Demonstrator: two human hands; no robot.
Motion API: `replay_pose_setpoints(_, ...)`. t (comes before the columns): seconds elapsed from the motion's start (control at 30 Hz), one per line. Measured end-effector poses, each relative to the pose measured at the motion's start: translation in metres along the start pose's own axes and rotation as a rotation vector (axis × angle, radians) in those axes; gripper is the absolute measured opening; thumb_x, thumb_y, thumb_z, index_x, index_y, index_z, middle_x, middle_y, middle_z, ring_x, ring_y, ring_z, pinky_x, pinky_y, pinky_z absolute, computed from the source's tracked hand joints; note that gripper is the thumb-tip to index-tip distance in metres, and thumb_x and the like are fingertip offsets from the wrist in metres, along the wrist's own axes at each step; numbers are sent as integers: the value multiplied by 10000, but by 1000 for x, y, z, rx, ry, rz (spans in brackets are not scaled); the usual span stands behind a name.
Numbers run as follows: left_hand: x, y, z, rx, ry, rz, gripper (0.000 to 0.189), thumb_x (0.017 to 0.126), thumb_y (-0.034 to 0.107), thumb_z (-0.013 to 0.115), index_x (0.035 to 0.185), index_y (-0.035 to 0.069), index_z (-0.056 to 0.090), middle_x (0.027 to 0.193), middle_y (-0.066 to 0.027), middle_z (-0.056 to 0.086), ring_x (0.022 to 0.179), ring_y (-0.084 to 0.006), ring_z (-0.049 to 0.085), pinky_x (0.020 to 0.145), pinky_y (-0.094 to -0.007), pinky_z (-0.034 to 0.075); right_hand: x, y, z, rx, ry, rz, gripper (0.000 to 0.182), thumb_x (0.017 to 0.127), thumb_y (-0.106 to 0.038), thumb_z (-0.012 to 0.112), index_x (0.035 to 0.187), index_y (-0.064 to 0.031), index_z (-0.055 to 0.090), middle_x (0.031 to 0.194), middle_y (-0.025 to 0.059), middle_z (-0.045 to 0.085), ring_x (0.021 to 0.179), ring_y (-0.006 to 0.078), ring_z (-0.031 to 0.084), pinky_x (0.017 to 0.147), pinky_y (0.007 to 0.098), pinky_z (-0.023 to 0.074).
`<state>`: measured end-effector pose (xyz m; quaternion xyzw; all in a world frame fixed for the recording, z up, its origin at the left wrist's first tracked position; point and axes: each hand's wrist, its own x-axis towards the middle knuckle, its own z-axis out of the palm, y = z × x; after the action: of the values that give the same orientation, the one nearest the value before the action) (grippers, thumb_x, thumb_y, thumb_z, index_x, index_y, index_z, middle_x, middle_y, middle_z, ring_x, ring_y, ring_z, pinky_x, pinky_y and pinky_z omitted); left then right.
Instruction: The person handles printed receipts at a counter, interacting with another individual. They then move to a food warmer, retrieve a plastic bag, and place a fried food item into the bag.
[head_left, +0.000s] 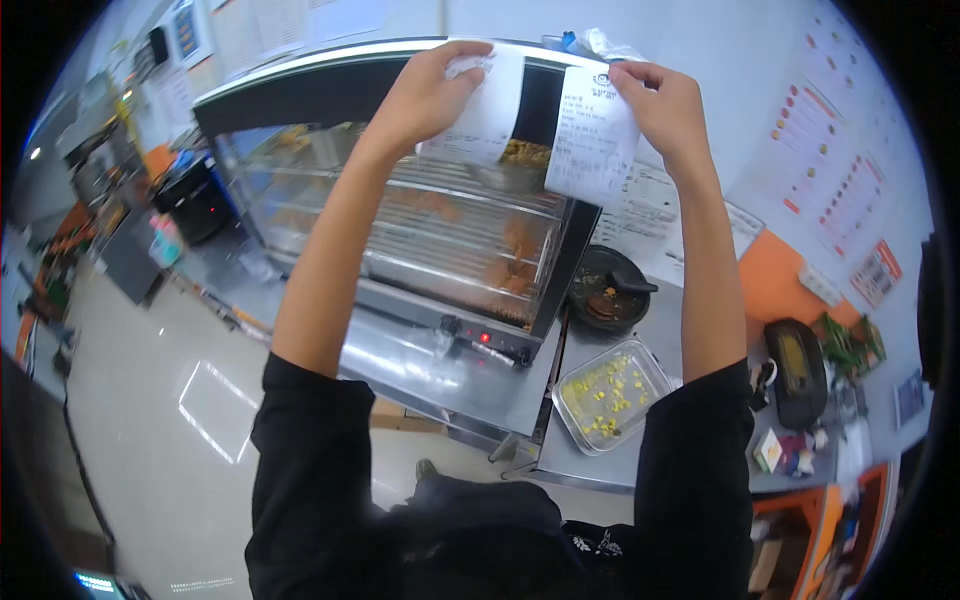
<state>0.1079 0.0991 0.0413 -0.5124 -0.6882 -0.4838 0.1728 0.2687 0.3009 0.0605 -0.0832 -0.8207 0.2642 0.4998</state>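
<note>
Both arms reach up in front of a heated glass display cabinet (450, 225). My left hand (439, 94) pinches the top of a printed paper receipt (491, 105), which hangs over the cabinet's upper edge. Further right, my right hand (664, 105) grips the top corner of a second paper receipt (592, 139), its printed side facing me. Fried food (517, 255) lies on racks behind the glass, and a metal bowl of food (521, 169) shows between the receipts. The palms and some fingers are partly hidden.
Right of the cabinet, a dark stone mortar with a pestle (609, 289) stands above a clear tray of chopped yellow pieces (615, 394) on the steel counter. A black container (796, 371) and green leaves (847, 345) are further right. A black bin (191, 199) stands at left.
</note>
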Motion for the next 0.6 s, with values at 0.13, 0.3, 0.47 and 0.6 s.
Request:
replay_pose_setpoints(0.13, 22, -50, -11, 124, -39, 113, 375, 882, 264, 538, 1221, 106, 566, 1156, -143, 603, 928, -212, 601, 816, -327, 472, 4, -14, 3, -122, 37, 170, 331, 797, -260, 627, 965, 19, 685, 804, 138, 680, 702, 169, 618, 664, 292, 476)
replay_pose_setpoints(0.3, 16, -53, -24, 394, 59, 290, 289, 862, 262, 559, 1119, 156, 637, 1135, -176, 502, 1020, -319, 537, 886, -400, 442, -1, -19, 3, -409, 7, 64, 327, 818, -259, 618, 977, 20, 679, 764, 130, 671, 664, 145, 598, 618, 286, 464)
replay_pose_setpoints(0.47, 28, -78, -30, 240, 64, 556, 247, 869, 166, 545, 1087, 119, 649, 1138, -170, 497, 1037, -310, 514, 915, -380, 412, -2, -34, 7, -339, -22, 242, 341, 841, -255, 634, 995, 47, 663, 780, 88, 661, 656, 107, 576, 593, 238, 444)
replay_pose_setpoints(0.6, 36, -81, -37, 158, -67, 449, 247, 878, 133, 533, 1083, 63, 652, 1074, -172, 572, 954, -281, 562, 869, -357, 439, 4, -28, -4, -122, -93, 332, 361, 849, -238, 649, 1036, 70, 634, 820, 92, 661, 659, 98, 607, 574, 210, 471)
